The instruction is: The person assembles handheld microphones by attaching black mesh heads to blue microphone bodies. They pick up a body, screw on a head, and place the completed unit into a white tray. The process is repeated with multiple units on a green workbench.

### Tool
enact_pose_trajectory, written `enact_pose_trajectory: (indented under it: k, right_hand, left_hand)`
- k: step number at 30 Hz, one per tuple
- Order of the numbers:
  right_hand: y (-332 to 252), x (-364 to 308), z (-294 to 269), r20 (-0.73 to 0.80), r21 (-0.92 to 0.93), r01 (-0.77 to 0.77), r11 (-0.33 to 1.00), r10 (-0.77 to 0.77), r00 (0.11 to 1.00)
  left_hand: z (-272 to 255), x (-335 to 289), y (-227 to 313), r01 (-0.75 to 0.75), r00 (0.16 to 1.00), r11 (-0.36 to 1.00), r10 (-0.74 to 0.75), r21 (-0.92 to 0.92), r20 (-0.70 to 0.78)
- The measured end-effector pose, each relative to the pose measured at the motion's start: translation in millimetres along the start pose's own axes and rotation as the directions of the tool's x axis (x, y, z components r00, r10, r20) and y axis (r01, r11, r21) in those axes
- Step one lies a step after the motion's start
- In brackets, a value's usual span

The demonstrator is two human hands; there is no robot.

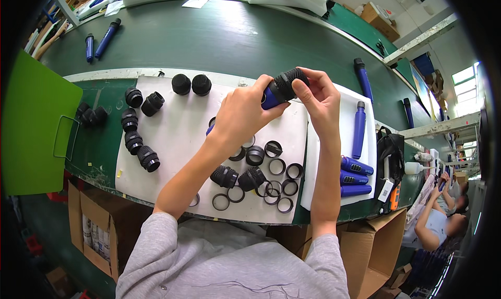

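A wireless-style microphone (pixel 282 89) with a blue body and black mesh head is held up over the white work sheet (pixel 172 121). My left hand (pixel 242 111) is closed round its blue body, which the fingers mostly cover. With thumb and fingers, my right hand (pixel 321 98) grips the mesh head. Below my wrists lie several black rings (pixel 221 201) and two black microphone heads (pixel 251 178). More loose heads (pixel 148 159) stand and lie along the sheet's left side, and a pair of heads (pixel 201 84) is at its far edge.
Blue microphone bodies (pixel 358 129) lie in a white foam tray (pixel 317 142) on the right, next to a black bag (pixel 385 148). Beyond runs a green belt (pixel 229 41) carrying microphones (pixel 108 38). A green panel (pixel 36 127) stands left. Open cardboard boxes (pixel 373 247) sit below; a co-worker (pixel 430 228) is far right.
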State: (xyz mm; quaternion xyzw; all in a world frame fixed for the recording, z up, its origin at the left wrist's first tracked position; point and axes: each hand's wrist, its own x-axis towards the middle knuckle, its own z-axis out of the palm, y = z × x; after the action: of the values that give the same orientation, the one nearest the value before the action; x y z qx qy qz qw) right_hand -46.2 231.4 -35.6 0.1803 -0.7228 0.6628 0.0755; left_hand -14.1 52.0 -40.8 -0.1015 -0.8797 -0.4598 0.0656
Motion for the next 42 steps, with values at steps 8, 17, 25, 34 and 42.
enact_pose_trajectory:
  k: [8, 17, 25, 34, 42]
  right_hand:
    - [0, 0, 0, -0.009, -0.041, -0.054, 0.998, 0.053, 0.999]
    - [-4, -1, -4, 0.046, -0.01, 0.017, 1.0, -0.017, 0.999]
    - [-1, 0, 0, 0.055, 0.063, -0.038, 0.997, 0.035, 0.998]
    - [1, 1, 1, 0.041, 0.054, -0.081, 0.995, 0.078, 0.996]
    - [9, 1, 9, -0.017, -0.007, -0.113, 0.994, 0.113, 0.993]
  left_hand:
    - [2, -1, -5, -0.068, 0.997, 0.992, 0.073, 0.107, -0.036]
    - [-11, 3, -8, -0.08, 0.994, 0.993, 0.073, 0.088, 0.075]
    - [-9, 3, -7, -0.083, 0.996, 0.99, 0.085, 0.117, -0.01]
    - [-3, 1, -8, -0.095, 0.992, 0.976, 0.11, 0.195, -0.069]
    - [-12, 3, -12, -0.107, 0.992, 0.947, 0.123, 0.302, -0.036]
